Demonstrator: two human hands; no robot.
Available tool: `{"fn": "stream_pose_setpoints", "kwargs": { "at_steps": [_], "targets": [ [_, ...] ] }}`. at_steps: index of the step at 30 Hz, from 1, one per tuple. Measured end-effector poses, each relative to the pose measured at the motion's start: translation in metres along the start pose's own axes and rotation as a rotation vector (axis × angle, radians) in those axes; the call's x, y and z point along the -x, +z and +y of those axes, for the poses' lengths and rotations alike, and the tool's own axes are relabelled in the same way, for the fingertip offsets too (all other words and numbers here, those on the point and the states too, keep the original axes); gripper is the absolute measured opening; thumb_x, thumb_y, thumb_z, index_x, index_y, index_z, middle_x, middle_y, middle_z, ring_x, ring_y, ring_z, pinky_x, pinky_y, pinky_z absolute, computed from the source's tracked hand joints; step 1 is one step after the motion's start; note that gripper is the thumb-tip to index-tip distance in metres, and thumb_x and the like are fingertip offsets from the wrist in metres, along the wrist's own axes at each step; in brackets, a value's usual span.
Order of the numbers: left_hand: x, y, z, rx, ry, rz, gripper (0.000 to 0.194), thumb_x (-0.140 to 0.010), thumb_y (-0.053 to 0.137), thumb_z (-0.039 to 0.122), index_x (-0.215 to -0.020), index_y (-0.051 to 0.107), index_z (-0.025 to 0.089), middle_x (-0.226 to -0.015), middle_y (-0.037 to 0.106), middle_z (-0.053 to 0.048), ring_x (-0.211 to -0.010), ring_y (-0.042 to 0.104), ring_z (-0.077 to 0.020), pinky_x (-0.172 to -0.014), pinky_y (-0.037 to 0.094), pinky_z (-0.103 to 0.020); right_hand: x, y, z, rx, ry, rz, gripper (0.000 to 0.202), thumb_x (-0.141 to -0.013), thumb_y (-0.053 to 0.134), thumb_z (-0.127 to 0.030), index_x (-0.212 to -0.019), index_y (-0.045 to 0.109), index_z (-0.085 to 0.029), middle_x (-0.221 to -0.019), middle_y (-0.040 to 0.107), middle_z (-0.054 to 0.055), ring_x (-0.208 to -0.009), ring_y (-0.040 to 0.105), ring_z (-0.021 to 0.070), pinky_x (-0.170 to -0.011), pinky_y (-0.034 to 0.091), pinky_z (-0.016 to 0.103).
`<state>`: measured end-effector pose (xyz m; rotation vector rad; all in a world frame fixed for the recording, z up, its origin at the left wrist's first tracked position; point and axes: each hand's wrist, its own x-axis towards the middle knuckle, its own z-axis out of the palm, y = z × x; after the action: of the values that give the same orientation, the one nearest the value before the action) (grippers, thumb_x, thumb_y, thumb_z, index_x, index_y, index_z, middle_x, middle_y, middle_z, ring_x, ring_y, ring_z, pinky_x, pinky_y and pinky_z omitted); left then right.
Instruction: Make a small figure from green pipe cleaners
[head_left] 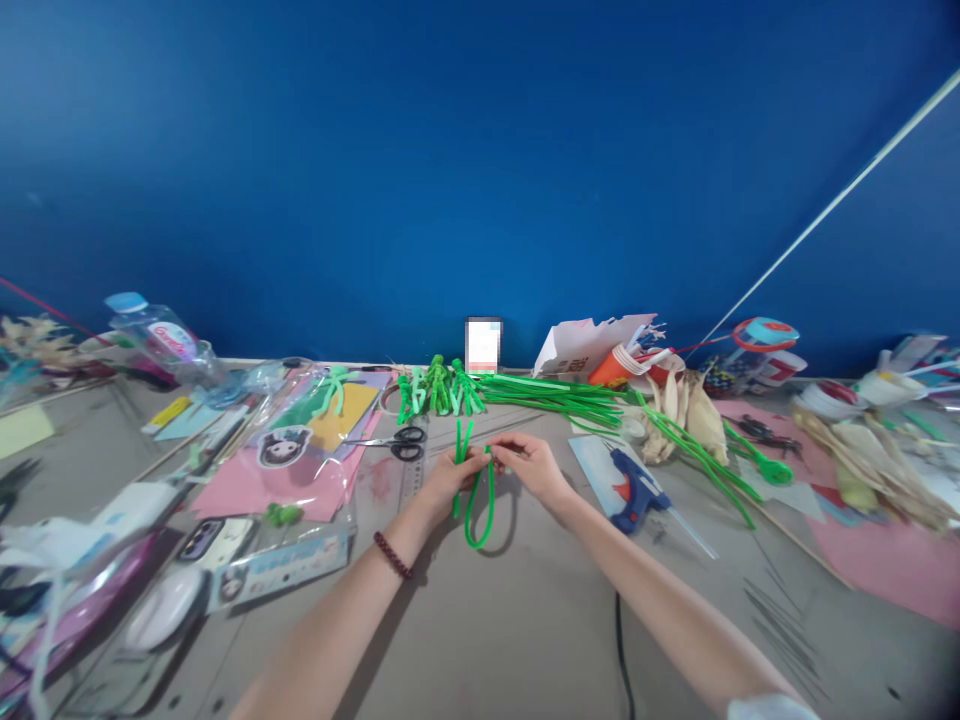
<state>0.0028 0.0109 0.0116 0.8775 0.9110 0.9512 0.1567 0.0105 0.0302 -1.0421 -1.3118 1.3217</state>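
Observation:
A green pipe cleaner (480, 540) hangs in a loop below my fingers, above the grey table. My left hand (448, 475) pinches it, with green ends sticking up past the thumb. On the other side my right hand (532, 465) has its fingertips closed on the pipe cleaner near the top of the loop. Beyond my hands lies a bundle of green pipe cleaners (555, 395). Several green twisted pipe-cleaner figures (437, 385) stand to the left of that bundle. Black-handled scissors (405, 443) rest left of my left hand.
A blue glue gun (637, 490) lies right of my right hand, and a black cable (622, 650) runs toward the front edge. Pink paper (277, 490) under a clear bag, a white mouse (165, 610) and a plastic bottle (161, 335) occupy the left. Dried husks (697, 415) lie at right.

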Motion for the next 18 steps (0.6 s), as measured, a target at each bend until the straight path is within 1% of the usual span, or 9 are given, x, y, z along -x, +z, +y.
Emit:
{"fn": "stream_pose_setpoints", "kwargs": {
  "at_steps": [3,5,7,9,11,14,17,18],
  "targets": [
    [0.0,0.001,0.002,-0.037,0.013,-0.001,0.037,-0.053,0.08,0.042,-0.059,0.057,0.013,-0.041,0.036,0.007,-0.037,0.023,-0.0021,-0.041,0.01,-0.022,0.0,0.0,-0.003,-0.053,0.056,-0.01,0.024,-0.066,0.07,-0.037,-0.079,0.068,-0.017,-0.062,0.063,-0.001,-0.053,0.055,0.0102,-0.055,0.044,0.024],
    [0.0,0.001,0.003,-0.07,0.02,0.003,0.039,-0.052,0.079,0.044,-0.056,0.055,0.013,-0.04,0.034,0.008,-0.037,0.023,-0.002,-0.041,0.01,-0.022,0.0,-0.001,-0.005,-0.099,0.109,-0.058,0.026,-0.065,0.071,-0.038,-0.081,0.07,-0.016,-0.064,0.065,-0.001,-0.054,0.054,0.0094,-0.056,0.044,0.023],
    [0.0,0.0,0.003,-0.098,0.008,-0.003,0.041,-0.052,0.079,0.046,-0.054,0.054,0.014,-0.039,0.033,0.008,-0.036,0.023,-0.0021,-0.04,0.012,-0.021,0.001,-0.003,-0.006,-0.14,0.167,-0.108,0.027,-0.063,0.073,-0.038,-0.077,0.07,-0.015,-0.065,0.066,0.0,-0.054,0.053,0.0091,-0.057,0.043,0.023],
    [0.0,0.0,0.001,-0.125,-0.005,-0.011,0.041,-0.052,0.079,0.046,-0.055,0.054,0.014,-0.04,0.037,0.007,-0.037,0.025,-0.0023,-0.04,0.015,-0.021,0.001,-0.004,-0.005,-0.156,0.213,-0.127,0.027,-0.061,0.075,-0.039,-0.071,0.07,-0.015,-0.065,0.066,0.001,-0.055,0.054,0.0094,-0.058,0.043,0.023],
    [0.0,0.002,-0.001,-0.156,0.018,0.008,0.038,-0.054,0.078,0.045,-0.058,0.056,0.014,-0.044,0.045,0.005,-0.039,0.031,-0.0034,-0.041,0.019,-0.02,0.001,-0.006,-0.005,-0.131,0.219,-0.118,0.026,-0.061,0.074,-0.039,-0.07,0.07,-0.015,-0.064,0.065,0.001,-0.055,0.053,0.0094,-0.057,0.043,0.023],
    [0.004,0.009,-0.003,-0.253,0.148,0.077,0.032,-0.057,0.076,0.041,-0.067,0.062,0.015,-0.056,0.057,0.001,-0.048,0.045,-0.0083,-0.047,0.03,-0.021,-0.001,-0.008,-0.006,-0.033,0.148,-0.035,0.025,-0.063,0.073,-0.039,-0.07,0.069,-0.015,-0.061,0.063,0.0,-0.052,0.051,0.0091,-0.054,0.041,0.023],
    [0.012,0.017,-0.001,-0.443,0.37,0.154,0.027,-0.06,0.075,0.034,-0.08,0.068,0.018,-0.07,0.064,-0.003,-0.062,0.055,-0.0157,-0.056,0.038,-0.026,-0.004,-0.011,-0.008,0.006,0.064,0.104,0.027,-0.065,0.071,-0.042,-0.07,0.067,-0.015,-0.054,0.059,-0.002,-0.049,0.05,0.0099,-0.051,0.041,0.023],
    [0.015,0.019,0.0,-0.489,0.446,0.163,0.03,-0.061,0.075,0.031,-0.088,0.069,0.02,-0.078,0.066,-0.004,-0.071,0.057,-0.0193,-0.062,0.041,-0.028,-0.006,-0.013,-0.008,-0.002,0.046,0.146,0.028,-0.065,0.071,-0.043,-0.071,0.066,-0.016,-0.054,0.058,-0.002,-0.048,0.05,0.01,-0.051,0.041,0.024]
  ]
}}
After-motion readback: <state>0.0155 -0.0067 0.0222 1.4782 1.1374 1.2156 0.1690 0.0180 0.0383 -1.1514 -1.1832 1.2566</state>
